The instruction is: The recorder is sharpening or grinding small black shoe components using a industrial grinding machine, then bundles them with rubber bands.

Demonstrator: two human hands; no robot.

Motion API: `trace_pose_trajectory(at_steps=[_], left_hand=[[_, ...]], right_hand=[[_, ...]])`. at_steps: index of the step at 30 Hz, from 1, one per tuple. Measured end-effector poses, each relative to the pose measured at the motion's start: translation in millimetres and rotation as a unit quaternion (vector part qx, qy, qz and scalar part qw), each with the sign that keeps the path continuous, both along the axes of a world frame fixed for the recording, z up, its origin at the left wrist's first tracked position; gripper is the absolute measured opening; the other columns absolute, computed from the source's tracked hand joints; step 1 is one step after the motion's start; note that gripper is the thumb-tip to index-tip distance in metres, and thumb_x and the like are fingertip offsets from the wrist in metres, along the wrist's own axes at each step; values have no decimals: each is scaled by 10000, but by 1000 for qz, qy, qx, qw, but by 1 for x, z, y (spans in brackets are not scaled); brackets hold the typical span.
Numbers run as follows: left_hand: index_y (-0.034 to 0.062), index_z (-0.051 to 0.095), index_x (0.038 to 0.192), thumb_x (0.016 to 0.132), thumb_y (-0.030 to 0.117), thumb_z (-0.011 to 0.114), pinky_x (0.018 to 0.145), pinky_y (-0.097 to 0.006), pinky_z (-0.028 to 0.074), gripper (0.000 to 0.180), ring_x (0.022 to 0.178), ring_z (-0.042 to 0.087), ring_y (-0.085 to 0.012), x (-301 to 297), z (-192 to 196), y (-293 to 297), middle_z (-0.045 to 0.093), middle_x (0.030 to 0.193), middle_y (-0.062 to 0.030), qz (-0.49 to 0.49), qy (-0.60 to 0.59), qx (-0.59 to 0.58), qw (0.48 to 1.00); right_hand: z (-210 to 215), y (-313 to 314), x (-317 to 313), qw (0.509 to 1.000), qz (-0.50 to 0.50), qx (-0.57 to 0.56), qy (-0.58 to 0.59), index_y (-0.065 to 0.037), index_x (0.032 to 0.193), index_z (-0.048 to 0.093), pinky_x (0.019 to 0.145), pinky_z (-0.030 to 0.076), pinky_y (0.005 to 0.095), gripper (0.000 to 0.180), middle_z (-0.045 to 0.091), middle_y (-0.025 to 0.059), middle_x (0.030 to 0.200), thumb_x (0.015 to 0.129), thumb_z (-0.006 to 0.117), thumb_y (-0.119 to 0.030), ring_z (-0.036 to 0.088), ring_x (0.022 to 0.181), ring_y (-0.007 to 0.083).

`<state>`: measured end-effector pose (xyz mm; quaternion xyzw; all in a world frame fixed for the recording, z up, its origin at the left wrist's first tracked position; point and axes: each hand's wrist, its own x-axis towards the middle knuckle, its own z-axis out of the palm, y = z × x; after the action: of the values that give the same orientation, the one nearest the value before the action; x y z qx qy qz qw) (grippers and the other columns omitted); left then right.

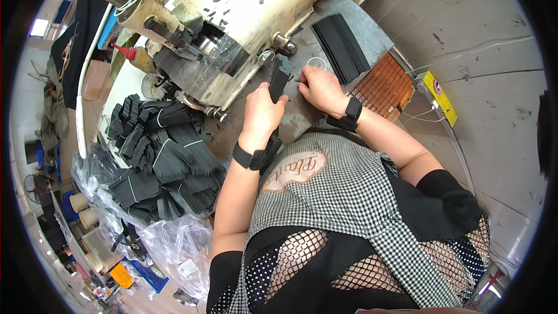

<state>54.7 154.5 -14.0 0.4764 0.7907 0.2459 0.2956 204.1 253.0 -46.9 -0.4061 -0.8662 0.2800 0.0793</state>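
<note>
My left hand [263, 113] is closed round a short stack of black strips [280, 79], which points away from me beside the machine [224, 70]. Just to its right, my right hand [323, 89] has its fingers curled together. A small dark tip shows at those fingertips, too little to name. Beyond the right hand, a thin white loop [317, 59] lies on the metal worktop. A long fanned row of black strips [340, 46] rests farther right. Both wrists wear black bands.
Banded bundles of black strips [168, 151] are heaped at the left, next to clear plastic bags [177, 244]. A reddish-brown gridded mat [381, 87] lies at the right edge of the worktop. Beside the wall is a yellow-labelled power strip [440, 97]. Black scraps litter the machine's pale top.
</note>
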Motion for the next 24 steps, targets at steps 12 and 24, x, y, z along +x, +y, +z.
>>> trace_pose_trajectory(at_steps=[12,24], left_hand=[[-41,617,957,791,159,703,632,-342,514,274,642,672,-224,1,-13,-5,665,666,-121,7,-10,-38,999],[-14,622,899,836,80,676,598,-278,505,125,653,638,-125,-2,-10,-5,670,739,-59,33,-282,-1,959]], right_hand=[[-12,6,5,998,-49,16,-35,4,958,551,750,506,457,268,622,195,940,806,666,-184,627,862,382],[-15,0,7,995,-36,86,42,3,869,562,747,499,460,127,623,189,892,826,592,-113,620,833,376]])
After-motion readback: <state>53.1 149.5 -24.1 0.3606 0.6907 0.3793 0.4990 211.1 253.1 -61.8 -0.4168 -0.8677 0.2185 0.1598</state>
